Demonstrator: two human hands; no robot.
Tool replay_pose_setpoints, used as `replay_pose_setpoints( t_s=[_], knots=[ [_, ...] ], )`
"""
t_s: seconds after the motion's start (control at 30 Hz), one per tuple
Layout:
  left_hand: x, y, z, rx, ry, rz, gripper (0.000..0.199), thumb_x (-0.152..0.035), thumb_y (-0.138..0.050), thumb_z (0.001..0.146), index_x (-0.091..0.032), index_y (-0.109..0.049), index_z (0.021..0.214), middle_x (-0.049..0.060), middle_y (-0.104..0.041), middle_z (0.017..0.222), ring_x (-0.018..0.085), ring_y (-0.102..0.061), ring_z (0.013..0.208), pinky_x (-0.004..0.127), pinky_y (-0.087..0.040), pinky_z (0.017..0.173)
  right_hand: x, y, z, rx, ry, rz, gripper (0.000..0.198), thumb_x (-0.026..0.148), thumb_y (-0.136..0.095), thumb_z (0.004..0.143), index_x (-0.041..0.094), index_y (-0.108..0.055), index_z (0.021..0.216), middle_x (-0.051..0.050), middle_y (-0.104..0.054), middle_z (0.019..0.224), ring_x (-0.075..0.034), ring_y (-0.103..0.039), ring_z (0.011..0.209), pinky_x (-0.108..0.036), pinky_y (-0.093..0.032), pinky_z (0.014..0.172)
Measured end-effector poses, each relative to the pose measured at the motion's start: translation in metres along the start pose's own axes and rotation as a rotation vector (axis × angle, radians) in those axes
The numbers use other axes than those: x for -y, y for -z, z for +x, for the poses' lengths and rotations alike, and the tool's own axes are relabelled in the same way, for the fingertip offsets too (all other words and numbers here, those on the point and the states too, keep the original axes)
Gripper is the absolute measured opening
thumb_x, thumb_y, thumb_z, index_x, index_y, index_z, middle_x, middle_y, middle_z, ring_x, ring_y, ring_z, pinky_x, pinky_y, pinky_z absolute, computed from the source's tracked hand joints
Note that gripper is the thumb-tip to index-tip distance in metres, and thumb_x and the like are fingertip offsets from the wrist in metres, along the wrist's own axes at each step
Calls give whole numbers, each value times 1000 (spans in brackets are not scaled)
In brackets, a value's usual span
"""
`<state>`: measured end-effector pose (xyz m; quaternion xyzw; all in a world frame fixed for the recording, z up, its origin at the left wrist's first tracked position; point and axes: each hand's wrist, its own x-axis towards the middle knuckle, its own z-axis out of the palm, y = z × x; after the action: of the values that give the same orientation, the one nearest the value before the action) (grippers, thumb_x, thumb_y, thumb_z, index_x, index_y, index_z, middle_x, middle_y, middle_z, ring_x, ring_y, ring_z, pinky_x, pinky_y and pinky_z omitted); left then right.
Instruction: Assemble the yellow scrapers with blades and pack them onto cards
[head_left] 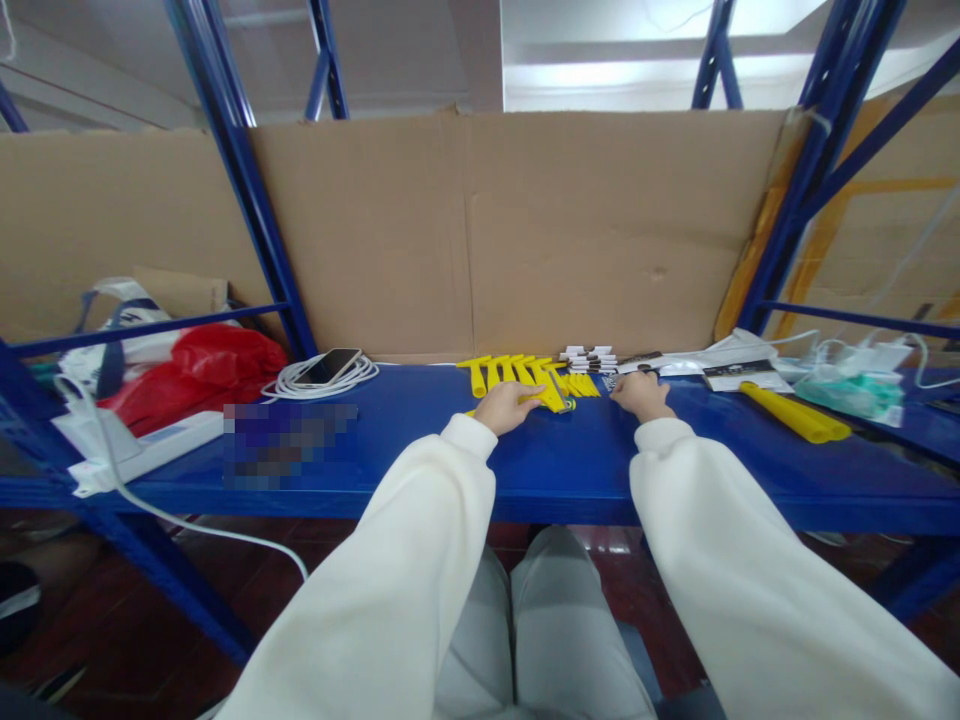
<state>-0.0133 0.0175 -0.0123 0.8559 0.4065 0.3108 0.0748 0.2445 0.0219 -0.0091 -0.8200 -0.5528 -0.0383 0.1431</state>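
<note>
My left hand (507, 407) is closed round the handle of a yellow scraper (554, 393), whose wide head points right, just above the blue shelf top. Behind it lies a row of several yellow T-shaped scraper handles (493, 372). To their right sit small yellow pieces (581, 385) in a line. My right hand (642, 394) is lowered to the shelf with its fingers drawn together at some small silvery pieces (609, 381). Whatever its fingertips hold is too small to make out. Small black-and-white packs (589, 358) are stacked behind these pieces.
On the right are a yellow tube-like piece (796, 412), a flat white packet (746, 375) and a green-and-white plastic bundle (851, 390). A phone (328, 366) rests on a coiled white cable (300, 385) at left, near a power strip (161, 450) and red bag (217, 365). Cardboard (525, 230) walls the back.
</note>
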Motion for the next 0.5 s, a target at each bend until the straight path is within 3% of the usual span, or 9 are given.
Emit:
replay_pose_setpoints(
  t_s=[0.17,0.5],
  knots=[
    [1,-1,0,4,3,-18,31,-23,-67,90,-24,-74,120,5,-72,124,22,-66,119,36,-47,108,1,-1,0,-5,15,-13,31,24,-55,88,19,-73,113,-18,-63,128,-35,-46,128,-54,-38,101],
    [-1,-2,0,20,0,-23,31,-23,-67,90,-21,-75,119,5,-72,124,22,-66,121,33,-46,109,-1,-12,13,6,-84,86,42,24,-62,84,19,-68,125,-21,-62,129,-37,-49,128,-54,-42,99]
  ],
)
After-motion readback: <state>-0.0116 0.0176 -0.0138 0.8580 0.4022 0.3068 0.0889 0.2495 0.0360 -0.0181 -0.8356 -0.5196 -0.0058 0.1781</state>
